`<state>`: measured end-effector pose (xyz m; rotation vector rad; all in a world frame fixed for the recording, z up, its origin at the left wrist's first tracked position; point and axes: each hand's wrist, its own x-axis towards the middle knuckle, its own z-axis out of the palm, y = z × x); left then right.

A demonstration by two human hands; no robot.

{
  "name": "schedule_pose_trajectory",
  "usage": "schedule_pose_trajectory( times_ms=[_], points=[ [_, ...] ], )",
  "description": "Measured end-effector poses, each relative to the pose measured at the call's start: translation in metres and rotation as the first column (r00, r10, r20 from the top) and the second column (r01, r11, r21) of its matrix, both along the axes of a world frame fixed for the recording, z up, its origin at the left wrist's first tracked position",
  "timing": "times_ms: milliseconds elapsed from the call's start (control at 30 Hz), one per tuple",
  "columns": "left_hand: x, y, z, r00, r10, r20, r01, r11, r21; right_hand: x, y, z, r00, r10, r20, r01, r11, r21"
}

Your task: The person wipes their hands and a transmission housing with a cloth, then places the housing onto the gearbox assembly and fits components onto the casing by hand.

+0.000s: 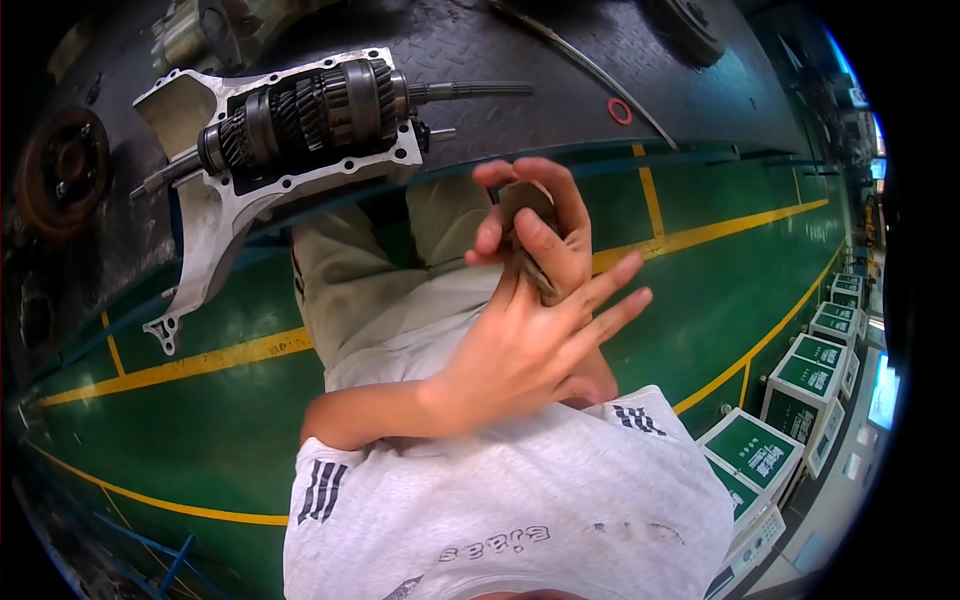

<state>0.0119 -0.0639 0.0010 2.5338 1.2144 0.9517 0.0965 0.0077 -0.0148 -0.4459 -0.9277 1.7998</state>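
In the head view, two bare hands meet near the middle of the scene, on the near side of a dark workbench. The right hand has its fingers and thumb curled around one small brownish flat piece, whose material is unclear. The left hand lies across the right from the near side, two of its fingers stretched straight out to the right; I cannot tell whether its other fingers grip the piece.

On the bench, to the left of the hands, sits one open gearbox housing half holding one gear train. Two shaft ends stick out to its right, one long and splined, one short, and one points left. Farther left lies one rust-brown round wheel; beyond the housing stands one metal casting.

To the far right of the hands are one thin rod, one red ring to its left and one dark disc. At least four green-and-white boxes line the right side.
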Motion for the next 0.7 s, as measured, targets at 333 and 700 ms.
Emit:
schedule_pose_trajectory(
  times_ms=[333,700],
  points=[
    [-0.034,0.0,-0.004,0.98,-0.193,0.046,0.184,0.97,0.161,0.006,0.001,0.007,0.837,0.121,-0.534,-0.379,0.831,-0.407],
    [-0.024,-0.005,-0.028,-0.07,0.375,0.924,0.2,0.913,-0.356,-0.029,-0.017,0.007,0.774,-0.304,0.556,-0.166,0.749,0.642]
  ],
)
